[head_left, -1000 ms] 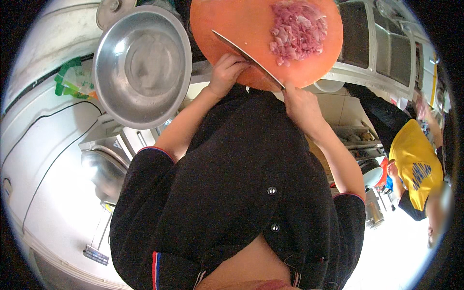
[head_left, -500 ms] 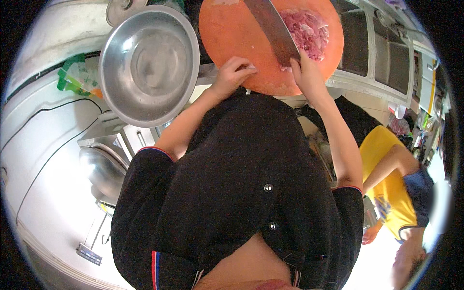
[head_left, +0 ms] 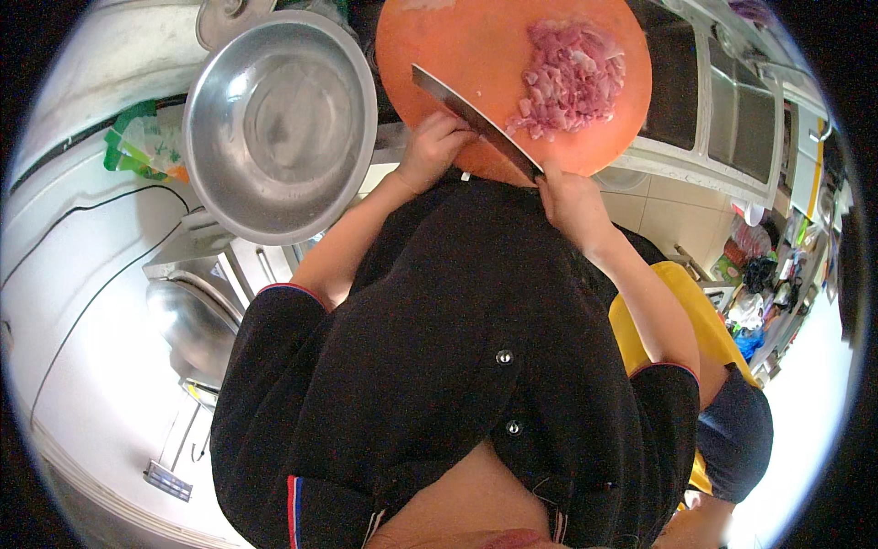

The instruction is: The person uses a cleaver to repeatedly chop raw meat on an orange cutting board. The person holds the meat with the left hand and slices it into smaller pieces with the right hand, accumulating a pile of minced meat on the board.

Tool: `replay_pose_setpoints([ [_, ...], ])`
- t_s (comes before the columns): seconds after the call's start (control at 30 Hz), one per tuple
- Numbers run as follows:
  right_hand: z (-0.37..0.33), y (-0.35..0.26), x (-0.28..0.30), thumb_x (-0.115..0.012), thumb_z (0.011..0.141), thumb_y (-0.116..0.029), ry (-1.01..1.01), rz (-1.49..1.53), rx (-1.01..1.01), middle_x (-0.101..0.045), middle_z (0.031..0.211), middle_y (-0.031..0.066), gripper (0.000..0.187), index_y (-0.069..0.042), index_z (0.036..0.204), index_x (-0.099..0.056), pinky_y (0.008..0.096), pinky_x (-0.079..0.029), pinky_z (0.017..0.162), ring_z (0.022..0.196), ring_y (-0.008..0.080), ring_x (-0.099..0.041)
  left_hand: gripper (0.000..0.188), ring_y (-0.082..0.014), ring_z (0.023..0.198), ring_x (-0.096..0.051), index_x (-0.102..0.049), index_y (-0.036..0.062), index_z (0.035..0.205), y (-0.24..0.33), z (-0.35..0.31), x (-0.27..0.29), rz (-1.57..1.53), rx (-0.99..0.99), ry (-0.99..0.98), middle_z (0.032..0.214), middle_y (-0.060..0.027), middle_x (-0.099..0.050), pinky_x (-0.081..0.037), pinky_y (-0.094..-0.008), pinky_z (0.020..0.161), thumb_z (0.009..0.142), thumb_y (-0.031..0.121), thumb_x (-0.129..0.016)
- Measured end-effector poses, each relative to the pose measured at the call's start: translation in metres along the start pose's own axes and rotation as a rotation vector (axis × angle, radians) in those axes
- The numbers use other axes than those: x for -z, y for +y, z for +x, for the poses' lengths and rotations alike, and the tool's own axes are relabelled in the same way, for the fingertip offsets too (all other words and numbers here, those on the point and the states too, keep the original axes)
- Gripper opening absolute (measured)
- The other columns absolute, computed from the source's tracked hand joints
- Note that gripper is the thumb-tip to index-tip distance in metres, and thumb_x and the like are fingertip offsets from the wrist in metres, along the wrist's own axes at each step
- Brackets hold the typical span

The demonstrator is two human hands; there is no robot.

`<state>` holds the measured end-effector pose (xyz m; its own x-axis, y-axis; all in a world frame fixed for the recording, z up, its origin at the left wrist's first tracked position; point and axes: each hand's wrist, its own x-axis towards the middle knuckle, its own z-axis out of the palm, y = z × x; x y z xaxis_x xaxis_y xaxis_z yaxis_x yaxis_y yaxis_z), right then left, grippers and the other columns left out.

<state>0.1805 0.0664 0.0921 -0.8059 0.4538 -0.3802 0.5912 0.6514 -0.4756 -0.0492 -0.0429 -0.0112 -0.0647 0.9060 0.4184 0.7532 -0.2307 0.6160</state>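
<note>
My right hand (head_left: 572, 201) is wrapped round the handle of a cleaver (head_left: 483, 125). The blade stands on edge over the near part of a round orange cutting board (head_left: 448, 50), slanting up toward the far left. Close against the blade's near side is my left hand (head_left: 430, 153), its fingers curled together at the board's near left edge. Whatever those fingers hold, if anything, is hidden. A heap of chopped pink raw meat (head_left: 576, 78) lies on the board's right half, a little beyond the blade.
A large steel bowl (head_left: 210, 119) stands left of the board. Steel sink basins (head_left: 741, 119) lie to the right. Behind my right arm is a person in a yellow top (head_left: 681, 316). A wok-like metal pan (head_left: 187, 320) sits at the left.
My right hand has drawn the cleaver away from the meat, nearer and leftward, to beside my left hand. My left hand has shifted slightly left. The person in yellow has moved closer behind my arm.
</note>
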Motion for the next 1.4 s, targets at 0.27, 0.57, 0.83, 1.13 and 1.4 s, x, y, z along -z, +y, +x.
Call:
replay_pose_setpoints([
  [0.27, 0.055, -0.029, -0.007, -0.050, 0.082, -0.007, 0.132, -0.016, 0.017, -0.063, 0.066, 0.0222, 0.013, 0.001, 0.092, -0.049, 0.0500, -0.052, 0.056, 0.062, 0.0401, -0.064, 0.013, -0.0290, 0.083, -0.060, -0.067, 0.0042, 0.085, 0.003, 0.006, 0.002, 0.010, 0.034, -0.047, 0.089, -0.0098, -0.063, -0.051, -0.0383, 0.072, 0.072, 0.005, -0.064],
  [0.57, 0.041, -0.017, 0.005, -0.052, 0.087, -0.014, 0.070, 0.099, -0.089, -0.063, 0.077, 0.0267, 0.017, 0.001, 0.095, -0.050, 0.0551, -0.050, 0.065, 0.074, 0.0441, -0.064, 0.008, -0.0263, 0.080, -0.058, -0.064, 0.0049, 0.074, 0.020, 0.039, 0.018, 0.231, -0.014, -0.338, 0.078, -0.0081, -0.056, -0.052, -0.0369, 0.068, 0.073, 0.010, -0.057],
  [0.83, 0.067, -0.019, -0.003, -0.052, 0.086, -0.010, 0.182, 0.099, 0.024, -0.063, 0.071, 0.0242, 0.014, 0.003, 0.092, -0.050, 0.0514, -0.052, 0.061, 0.070, 0.0422, -0.065, 0.008, -0.0253, 0.078, -0.058, -0.062, 0.0033, 0.073, 0.016, 0.045, 0.024, 0.261, -0.169, -0.446, 0.078, -0.0087, -0.056, -0.052, -0.0356, 0.068, 0.074, 0.010, -0.058],
  [1.13, 0.085, -0.018, -0.010, -0.054, 0.086, -0.014, 0.250, 0.178, -0.048, -0.063, 0.074, 0.0266, 0.018, 0.003, 0.093, -0.052, 0.0514, -0.052, 0.065, 0.073, 0.0421, -0.065, 0.013, -0.0276, 0.085, -0.060, -0.066, 0.0058, 0.086, 0.013, 0.041, 0.026, 0.166, -0.170, -0.538, 0.090, -0.0101, -0.061, -0.052, -0.0367, 0.074, 0.077, 0.011, -0.058],
  [1.4, 0.073, 0.031, 0.006, -0.055, 0.090, -0.014, 0.425, 0.423, -0.129, -0.062, 0.075, 0.0234, 0.024, 0.004, 0.105, -0.051, 0.0425, -0.048, 0.060, 0.064, 0.0392, -0.061, 0.011, -0.0261, 0.083, -0.058, -0.063, 0.0057, 0.082, 0.010, 0.040, 0.026, 0.162, -0.150, -0.476, 0.084, -0.0084, -0.058, -0.051, -0.0361, 0.073, 0.075, 0.011, -0.056],
])
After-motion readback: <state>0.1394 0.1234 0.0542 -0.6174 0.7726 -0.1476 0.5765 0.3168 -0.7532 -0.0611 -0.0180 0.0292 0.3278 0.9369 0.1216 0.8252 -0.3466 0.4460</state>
